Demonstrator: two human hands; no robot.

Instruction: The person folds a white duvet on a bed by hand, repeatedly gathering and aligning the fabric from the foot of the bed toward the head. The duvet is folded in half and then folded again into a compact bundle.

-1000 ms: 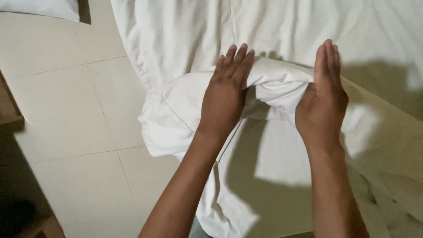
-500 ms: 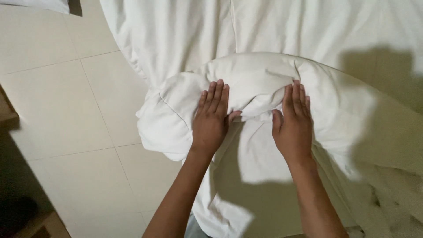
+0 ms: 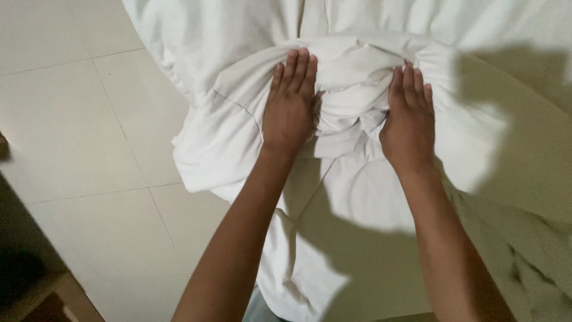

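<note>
Your left hand [image 3: 290, 106] and right hand [image 3: 409, 116] both lie flat on a white pillow [image 3: 351, 89], fingers pointing to 12 o'clock. Neither grip is clenched: the palms press down and the fingers stay straight, so you are pushing the cloth, not grasping it. The pillow lies straight ahead of you on the bed [image 3: 238, 30], its long axis running from 9 to 3 o'clock across both hands. Between your hands the cloth bunches into folds, and both hands sit about equally near that bunch. A loose white cover [image 3: 333, 238] hangs from the pillow toward 6 o'clock, under your forearms. At 9 o'clock is pale floor tile [image 3: 71, 119], with a dark shape at 8 o'clock too dim to tell. No packages, labels or signs show anywhere.
</note>
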